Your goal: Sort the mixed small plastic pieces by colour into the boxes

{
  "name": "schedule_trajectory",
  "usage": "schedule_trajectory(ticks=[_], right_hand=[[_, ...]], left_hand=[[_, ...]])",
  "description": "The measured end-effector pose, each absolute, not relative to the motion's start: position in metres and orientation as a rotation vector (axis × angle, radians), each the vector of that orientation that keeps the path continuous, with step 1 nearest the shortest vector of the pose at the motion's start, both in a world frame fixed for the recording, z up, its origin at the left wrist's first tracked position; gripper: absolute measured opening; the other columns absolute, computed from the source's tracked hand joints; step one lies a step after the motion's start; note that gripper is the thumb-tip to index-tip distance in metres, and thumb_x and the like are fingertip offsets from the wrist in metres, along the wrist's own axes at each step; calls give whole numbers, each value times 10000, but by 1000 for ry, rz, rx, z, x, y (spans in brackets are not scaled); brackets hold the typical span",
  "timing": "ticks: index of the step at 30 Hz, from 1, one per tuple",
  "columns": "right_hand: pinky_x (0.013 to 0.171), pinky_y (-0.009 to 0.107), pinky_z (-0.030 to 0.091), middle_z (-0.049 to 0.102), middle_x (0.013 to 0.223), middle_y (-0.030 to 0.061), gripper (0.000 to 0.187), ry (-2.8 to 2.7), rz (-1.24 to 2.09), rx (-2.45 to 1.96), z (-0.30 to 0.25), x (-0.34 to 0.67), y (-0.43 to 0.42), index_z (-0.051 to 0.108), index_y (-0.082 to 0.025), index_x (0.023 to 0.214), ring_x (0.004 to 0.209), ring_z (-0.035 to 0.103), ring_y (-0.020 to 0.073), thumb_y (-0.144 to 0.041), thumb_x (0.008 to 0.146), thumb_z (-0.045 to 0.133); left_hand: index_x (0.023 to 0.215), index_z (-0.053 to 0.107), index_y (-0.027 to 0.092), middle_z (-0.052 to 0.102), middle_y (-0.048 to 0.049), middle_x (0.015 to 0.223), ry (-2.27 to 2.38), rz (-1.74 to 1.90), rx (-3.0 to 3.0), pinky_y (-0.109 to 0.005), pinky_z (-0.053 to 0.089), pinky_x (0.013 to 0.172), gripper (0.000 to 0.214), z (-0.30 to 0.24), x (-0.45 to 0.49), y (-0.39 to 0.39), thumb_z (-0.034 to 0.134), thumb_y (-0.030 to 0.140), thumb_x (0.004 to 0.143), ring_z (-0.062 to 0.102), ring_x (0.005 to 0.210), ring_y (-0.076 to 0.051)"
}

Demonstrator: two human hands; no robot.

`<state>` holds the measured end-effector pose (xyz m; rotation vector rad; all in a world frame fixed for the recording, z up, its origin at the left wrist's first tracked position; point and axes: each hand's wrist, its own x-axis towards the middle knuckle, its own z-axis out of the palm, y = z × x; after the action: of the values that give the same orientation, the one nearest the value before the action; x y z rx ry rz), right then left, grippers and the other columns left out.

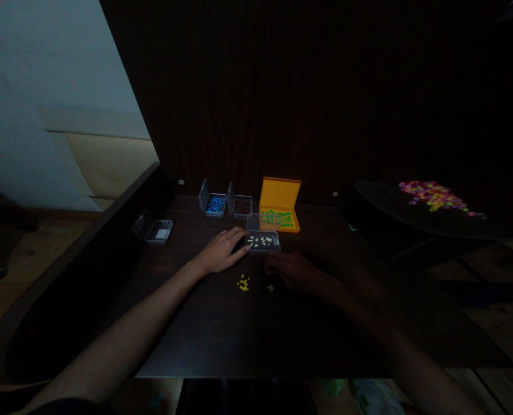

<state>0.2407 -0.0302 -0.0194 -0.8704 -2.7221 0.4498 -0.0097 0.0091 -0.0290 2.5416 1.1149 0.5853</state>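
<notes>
My left hand [225, 249] rests on the tabletop at the left end of a clear plastic box [278, 250]. Its thumb and fingers hold that end of the box. Small off-white pieces [264, 241] lie scattered inside, and the transparent lid stands raised at the back. Close to the box's front right corner is my right hand [291, 270], in shadow, with its fingers curled together. Whatever they may pinch is hidden. On the table in front lie a loose group of small yellow pieces [243, 283] and a smaller pale cluster [271, 287].
Behind stand an open orange case [281, 193] with green pieces, a clear box of blue pieces [215, 204] and one of dark reddish pieces [242, 206]. Another open clear box [158, 231] sits left. A pile of colourful pieces [438, 196] lies on a dark surface at right.
</notes>
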Motion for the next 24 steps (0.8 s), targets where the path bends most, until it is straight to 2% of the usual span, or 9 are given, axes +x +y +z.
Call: schedule_trajectory(ticks=[6,14,19,24], right_hand=[[703,241,399,620,920,56,170,-2600,271,-1100,-5,251,-8,583,-184,917,814,567,147,-220,955,421],[689,261,383,631,1067,83,260,-2746,87,-1567,6,231,9,631,-187,1000,886,583,182,-266,963,386],[721,279,411,629,1095,87,291,-2814,79,-1644,14,224,14,665,-210,1004,938,585,211,-283,945,389],[751,275,421,631,1106,67,315,-2837,127,-1622,24,229,16,671,-252,1082,956,580,202,-246,912,406]], left_hand=[[1235,487,209,565,-87,1237,1115,598,2541,-418,430,1004,385,-30,-9,9,373,441,948,556,1135,-245],[1241,481,202,560,-89,1240,1114,586,2547,-423,430,1002,396,-30,-9,10,369,447,950,558,1130,-244],[1235,488,203,564,-89,1234,1108,600,2552,-416,430,1002,391,-31,-9,10,373,443,949,559,1130,-243],[1234,484,189,563,-93,1237,1096,608,2554,-409,428,1001,395,-30,-9,9,369,440,952,552,1135,-244]])
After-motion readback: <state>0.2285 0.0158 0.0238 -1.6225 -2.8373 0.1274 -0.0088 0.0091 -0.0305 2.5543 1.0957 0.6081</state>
